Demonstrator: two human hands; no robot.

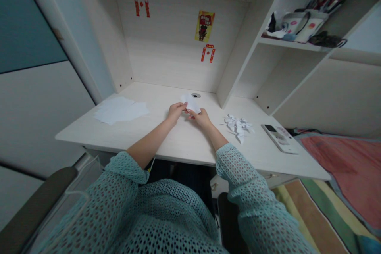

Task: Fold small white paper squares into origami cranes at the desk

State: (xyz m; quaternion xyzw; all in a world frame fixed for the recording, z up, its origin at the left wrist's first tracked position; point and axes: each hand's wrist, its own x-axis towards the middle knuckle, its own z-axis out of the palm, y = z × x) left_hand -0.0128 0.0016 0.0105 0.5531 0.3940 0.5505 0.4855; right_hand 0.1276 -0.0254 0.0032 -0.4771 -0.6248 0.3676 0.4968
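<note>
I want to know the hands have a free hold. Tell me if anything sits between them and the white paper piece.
Nothing visible does: left hand and right hand both pinch the white paper piece directly.

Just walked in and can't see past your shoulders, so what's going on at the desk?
A person in a teal knitted top sits at a pale wooden desk, holding a small white sheet of paper above it with the left hand and right hand. Flat white sheets lie to the left. A pile of small folded white paper pieces and a white remote control lie to the right.
</note>
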